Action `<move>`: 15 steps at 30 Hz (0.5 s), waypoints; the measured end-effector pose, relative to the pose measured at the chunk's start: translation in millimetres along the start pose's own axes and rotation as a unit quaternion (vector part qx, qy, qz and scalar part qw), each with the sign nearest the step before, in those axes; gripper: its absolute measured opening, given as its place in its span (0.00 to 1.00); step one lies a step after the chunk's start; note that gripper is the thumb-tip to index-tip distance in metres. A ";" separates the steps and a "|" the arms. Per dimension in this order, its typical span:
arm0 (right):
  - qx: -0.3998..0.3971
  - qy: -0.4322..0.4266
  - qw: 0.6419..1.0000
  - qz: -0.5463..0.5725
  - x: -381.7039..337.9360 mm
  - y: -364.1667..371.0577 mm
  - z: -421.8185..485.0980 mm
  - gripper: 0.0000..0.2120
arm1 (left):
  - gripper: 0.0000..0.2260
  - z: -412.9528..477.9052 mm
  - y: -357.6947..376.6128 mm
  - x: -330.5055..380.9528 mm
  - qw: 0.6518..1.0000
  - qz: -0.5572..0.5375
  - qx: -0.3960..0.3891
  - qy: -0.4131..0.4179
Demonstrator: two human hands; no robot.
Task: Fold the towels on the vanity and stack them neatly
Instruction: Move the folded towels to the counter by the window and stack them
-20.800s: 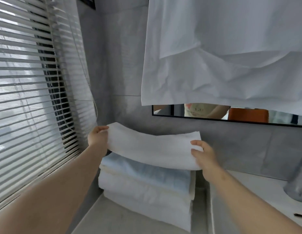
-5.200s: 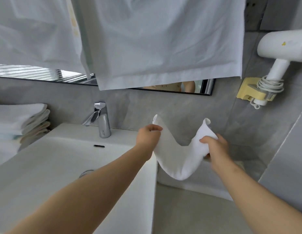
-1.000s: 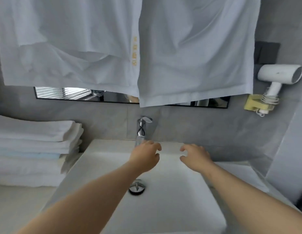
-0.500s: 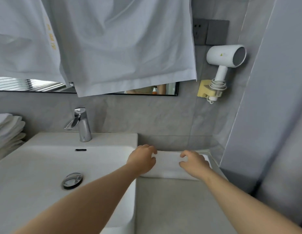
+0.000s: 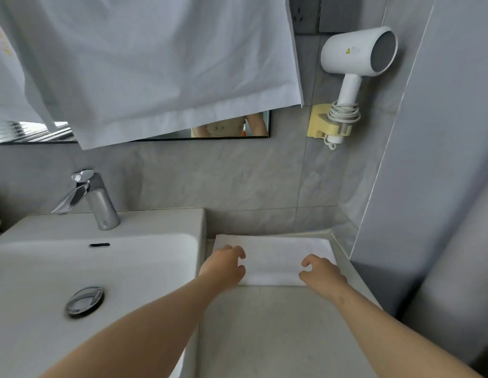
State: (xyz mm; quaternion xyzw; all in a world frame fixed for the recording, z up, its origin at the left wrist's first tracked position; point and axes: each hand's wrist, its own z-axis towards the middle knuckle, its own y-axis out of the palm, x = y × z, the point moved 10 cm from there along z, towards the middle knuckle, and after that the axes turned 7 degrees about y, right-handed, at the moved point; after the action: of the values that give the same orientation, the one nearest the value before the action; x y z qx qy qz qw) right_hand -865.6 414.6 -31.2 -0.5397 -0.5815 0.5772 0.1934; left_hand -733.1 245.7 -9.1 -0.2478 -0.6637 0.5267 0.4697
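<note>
a person's two hands settle on a folded white towel (image 5: 275, 259) that lies flat on the grey vanity counter (image 5: 278, 328), its length spanning from one hand to the other. the left hand (image 5: 223, 266) sits over the towel's left end and the right hand (image 5: 320, 274) over its right end. both have loosely curled fingers with no cloth visibly pinched between them. this towel looks fully folded into a tidy rectangle. what seems left is to lift it onto a stack, and no stack shows in this frame, nor any unfolded towel.

high above both hands hangs a thin, smooth white sheet (image 5: 155, 64), creased and hemmed, covering most of a black-framed mirror (image 5: 229, 129). left of the left hand is a glossy white rectangular basin (image 5: 144, 257), hard and square-edged. the counter beneath the wrists is matt and stone-like. the towel is soft, thick and slightly ribbed, with rounded fold edges. above the right hand a smooth white plastic hair dryer (image 5: 357, 53) rests in a yellow wall holder (image 5: 318, 121). beyond the left hand stands a polished chrome faucet (image 5: 93, 199), and nearer, a round chrome drain plug (image 5: 84, 300).
</note>
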 end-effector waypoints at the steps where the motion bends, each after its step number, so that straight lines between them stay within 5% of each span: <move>1: -0.006 0.005 1.000 -0.003 1.4 5.0 4.0 0.18 | 0.16 3.4 4.3 -5.7 1.000 -0.006 -0.006 -0.008; 15: -0.028 0.056 0.998 0.006 48.2 16.9 67.8 0.21 | 0.19 39.0 54.2 -55.0 0.985 -0.027 -0.062 -0.156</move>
State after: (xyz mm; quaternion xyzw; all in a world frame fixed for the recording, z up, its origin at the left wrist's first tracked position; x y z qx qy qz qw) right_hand -932.8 420.1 -82.8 -0.5803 -0.5825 0.5303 0.2068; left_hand -752.7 199.6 -79.7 -0.1730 -0.7665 0.5039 0.3587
